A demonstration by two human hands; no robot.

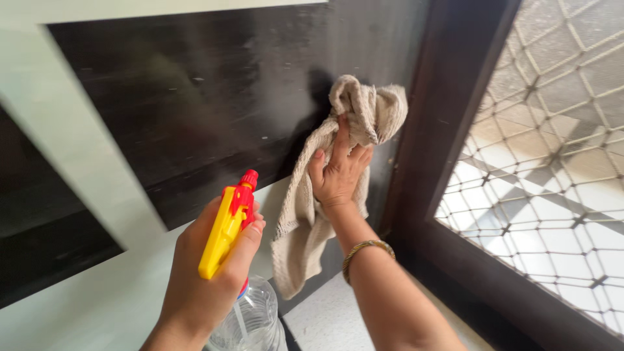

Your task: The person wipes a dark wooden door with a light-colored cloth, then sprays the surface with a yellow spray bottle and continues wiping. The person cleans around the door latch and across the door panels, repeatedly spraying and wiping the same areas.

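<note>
cloth (325,195), soft and limp, is bunching under the right hand (338,175) pressing it flat-fingered to the dark panel (195,97); left hand (208,273) is gripping the spray bottle (240,305)

I see no labels, signs or screens here. The nearest thing to a package is the spray bottle (250,318) low in my view: a clear, ribbed plastic body with a yellow and red trigger head on top, gripped in my left hand (208,273). It carries no label that I can see.
</note>
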